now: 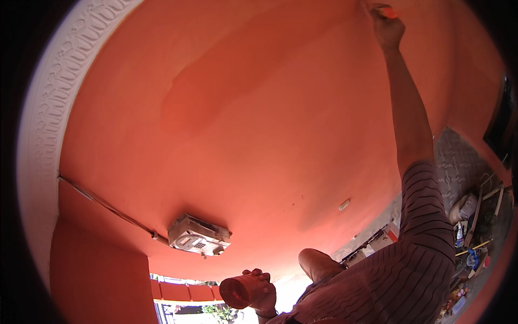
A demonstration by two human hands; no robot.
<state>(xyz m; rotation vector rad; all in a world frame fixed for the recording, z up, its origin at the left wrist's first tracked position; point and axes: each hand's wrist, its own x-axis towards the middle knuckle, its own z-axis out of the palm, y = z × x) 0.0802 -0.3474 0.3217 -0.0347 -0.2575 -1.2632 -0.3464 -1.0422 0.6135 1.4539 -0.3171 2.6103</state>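
Head view, left grip [265,292] clamped on round, reddish container [235,293], right grip [389,31] clamped on bright-orange tool [387,12]

White moulding [51,108], embossed with a repeating relief, curving along the left rim. Slim conduit [110,208], slanting from the moulding to a boxy grey-white fixture [198,236]. Small pale rectangular fitting [344,204], right of centre. Dark panel [499,119], far right edge. Yellow stick [473,248] beside crumpled blue plastic [472,260], lower right, among mixed clutter [464,208]. Green foliage [221,311], bottom, brightly lit.
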